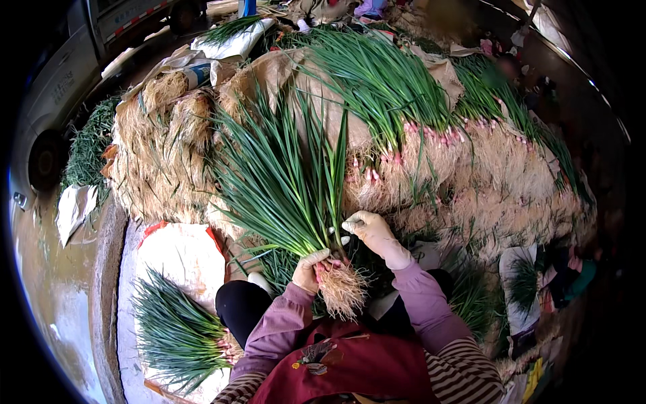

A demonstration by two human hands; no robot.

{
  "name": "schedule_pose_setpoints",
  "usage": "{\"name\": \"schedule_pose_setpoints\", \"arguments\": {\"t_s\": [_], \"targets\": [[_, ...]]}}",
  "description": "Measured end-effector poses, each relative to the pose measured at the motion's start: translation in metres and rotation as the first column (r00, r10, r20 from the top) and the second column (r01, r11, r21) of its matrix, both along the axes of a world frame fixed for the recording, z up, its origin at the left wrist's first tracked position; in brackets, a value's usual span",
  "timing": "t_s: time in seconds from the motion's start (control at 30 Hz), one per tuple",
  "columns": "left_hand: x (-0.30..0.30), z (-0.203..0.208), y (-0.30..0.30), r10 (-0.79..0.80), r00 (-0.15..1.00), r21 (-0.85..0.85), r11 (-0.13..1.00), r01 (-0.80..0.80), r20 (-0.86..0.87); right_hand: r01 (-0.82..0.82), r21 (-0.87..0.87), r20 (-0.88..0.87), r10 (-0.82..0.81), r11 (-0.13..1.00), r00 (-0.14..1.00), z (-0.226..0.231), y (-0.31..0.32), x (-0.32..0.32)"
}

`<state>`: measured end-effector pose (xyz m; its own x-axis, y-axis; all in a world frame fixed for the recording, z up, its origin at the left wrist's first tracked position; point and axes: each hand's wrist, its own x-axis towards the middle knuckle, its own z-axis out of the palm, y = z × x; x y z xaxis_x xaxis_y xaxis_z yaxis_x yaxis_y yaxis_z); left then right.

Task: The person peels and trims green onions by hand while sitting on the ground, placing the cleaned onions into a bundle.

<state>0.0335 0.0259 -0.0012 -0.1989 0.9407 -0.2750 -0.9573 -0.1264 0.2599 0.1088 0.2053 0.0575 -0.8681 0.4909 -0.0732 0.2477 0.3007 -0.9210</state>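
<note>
A thick bunch of green onions (279, 182) fans away from me, with pink bulbs and a pale tangle of roots (342, 289) toward my lap. My left hand (311, 271), in a pale glove, is closed around the bunch just above the bulbs. Beside its right edge, my gloved right hand (369, 231) is curled, thumb and fingertips drawn together at the outer stalks. Whatever lies between those fingertips is too small to make out.
Green onions (383, 81) lie across a long root-covered heap (484, 161) ahead. Another bunch (178, 330) rests on a white sack (185, 256) at my left. Leaf scraps (91, 148) and a parked vehicle (57, 87) are at far left. Someone's sleeve (370, 8) shows at the far edge.
</note>
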Motion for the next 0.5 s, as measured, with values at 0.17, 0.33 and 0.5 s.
{"name": "schedule_pose_setpoints", "arguments": {"t_s": [0.17,0.33,0.5], "targets": [[-0.001,-0.005,-0.002,0.077,0.996,-0.106,0.991,-0.082,-0.050,0.000,-0.255,-0.028,-0.008,0.967,1.000,0.013,-0.033,-0.017],[0.001,0.005,-0.007,0.047,0.998,0.015,0.999,-0.048,0.035,0.108,-0.228,-0.100,-0.134,0.967,0.986,-0.031,-0.036,-0.004],[0.006,0.018,-0.009,0.137,0.991,0.142,0.981,-0.134,-0.006,-0.477,0.270,0.687,0.180,0.836,0.704,-0.027,-0.007,0.015]]}}
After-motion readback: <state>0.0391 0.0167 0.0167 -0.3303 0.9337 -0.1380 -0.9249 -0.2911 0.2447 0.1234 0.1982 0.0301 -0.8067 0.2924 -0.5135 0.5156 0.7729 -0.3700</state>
